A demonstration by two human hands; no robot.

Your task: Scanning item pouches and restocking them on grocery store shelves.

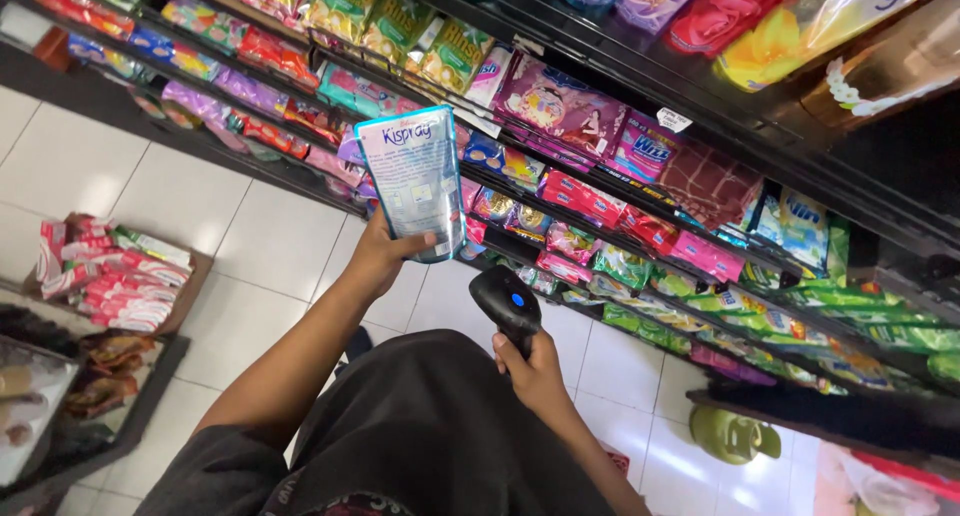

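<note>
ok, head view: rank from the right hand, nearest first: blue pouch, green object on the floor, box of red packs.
1. Blue pouch: up-left of the right hand, held in the left hand.
2. Green object on the floor: off to the right.
3. Box of red packs: far left on the floor.

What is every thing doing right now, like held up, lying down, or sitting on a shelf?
Pouch: upright, held up in the left hand.
Scanner: gripped in the right hand, its head toward the pouch.
Shelves: full of bright packets.
Box: on the floor, open, filled with red and white packets.
Green stool: on the floor under the shelves; I cannot tell if it is upright.
</note>
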